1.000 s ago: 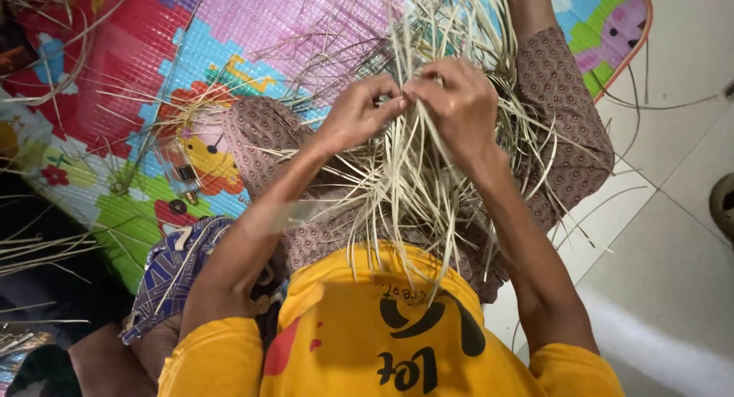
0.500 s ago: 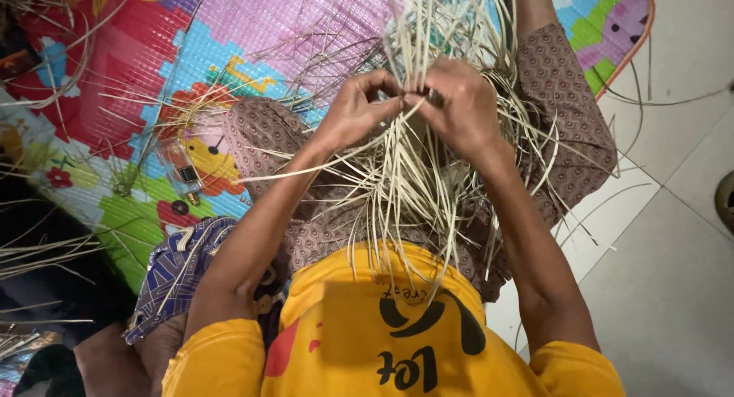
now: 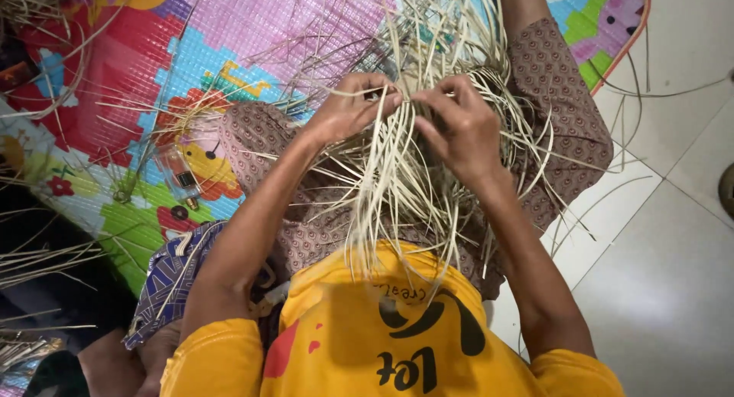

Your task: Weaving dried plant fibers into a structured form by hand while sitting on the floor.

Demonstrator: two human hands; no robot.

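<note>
— Head view: what are the person's hands on?

— Both are buried in a loose bundle of pale reed strips [image 3: 397,175] held over the lap. The left hand [image 3: 348,110] pinches a few strips between thumb and fingertips near the top of the bundle; the right hand [image 3: 459,125] is curled around strands just beside it, fingers bent and clenched on them. The two hands nearly touch at the fingertips.

— And where does the bundle sit?

— Above the person's knees, which are covered in brown patterned trousers [image 3: 550,83]. The long ends fan out — some hang down onto the yellow shirt [image 3: 344,336], others stick up toward the far edge of the play mat [image 3: 191,53].

— What carries all of this?

— A colourful play mat with cartoon pictures lies on a white tiled floor [image 3: 665,252]; the mat's orange-trimmed corner shows at the upper right, and the person's right leg reaches over the mat's edge toward the tiles.

— Anything else near the hands?

— A small clear plastic object [image 3: 177,175] lies on the mat, well to the left of the left forearm. A blue patterned cloth [image 3: 172,278] sits by the left elbow. More loose strips [image 3: 42,259] lie at the mat's left edge, apart from the bundle.
</note>
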